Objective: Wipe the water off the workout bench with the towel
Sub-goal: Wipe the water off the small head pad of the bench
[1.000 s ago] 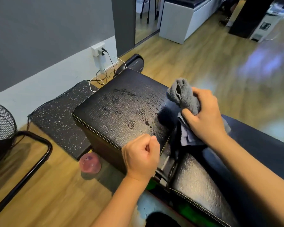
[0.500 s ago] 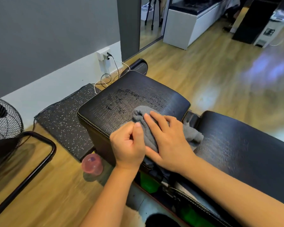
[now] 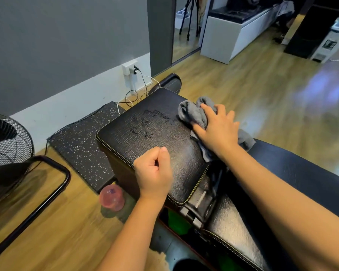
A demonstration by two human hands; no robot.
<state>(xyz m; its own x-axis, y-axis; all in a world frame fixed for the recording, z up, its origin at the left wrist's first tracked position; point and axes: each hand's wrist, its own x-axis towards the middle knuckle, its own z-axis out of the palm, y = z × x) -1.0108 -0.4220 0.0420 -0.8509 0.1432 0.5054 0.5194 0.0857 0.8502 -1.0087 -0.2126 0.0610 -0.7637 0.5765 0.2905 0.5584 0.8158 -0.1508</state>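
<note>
The black padded seat of the workout bench (image 3: 141,137) fills the middle of the view, and its long back pad (image 3: 305,178) runs off to the right. Water streaks and droplets (image 3: 145,124) mark the far half of the seat. My right hand (image 3: 215,128) presses a crumpled grey towel (image 3: 194,112) flat onto the seat's far right edge, fingers spread over it. My left hand (image 3: 154,171) is a closed fist resting on the seat's near corner and holds nothing.
A pink plastic cup (image 3: 112,197) stands on the wooden floor by the bench's near left side. A speckled black mat (image 3: 80,145) lies beyond it. A black fan (image 3: 6,141) and a tube frame (image 3: 53,184) are at left; cables (image 3: 133,94) run from a wall socket.
My right hand has swept the towel from the seat's near edge, beside the left fist, to the far right edge. The near part of the seat shows fewer droplets. The left fist stays put.
</note>
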